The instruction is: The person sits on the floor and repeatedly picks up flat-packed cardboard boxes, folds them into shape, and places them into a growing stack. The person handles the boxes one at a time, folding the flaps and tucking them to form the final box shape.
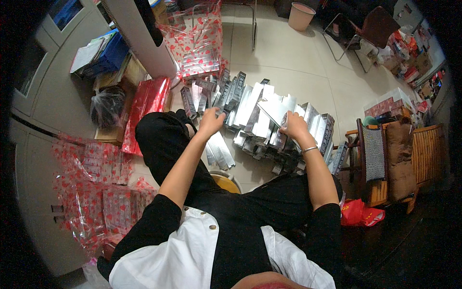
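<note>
A large heap of long, narrow silver boxes (262,126) lies on the floor in front of my knees, some with dark printed sides. At its right side my right hand (295,126) is closed on the end of a thin silver box (272,115), which slants up to the left over the heap. My left hand (211,122) hovers at the heap's left edge with its fingers drawn together. What those fingers hold, if anything, is too small to make out. Beneath the left hand lie loose silver boxes (219,153) on the floor.
Heart-patterned clear wrap covers bundles (118,202) at my left and another stack (199,48) beyond the heap. Red wrapping sheets (147,108) lie by my left knee. A wooden chair (426,159) stands at right, a bin (301,17) far off.
</note>
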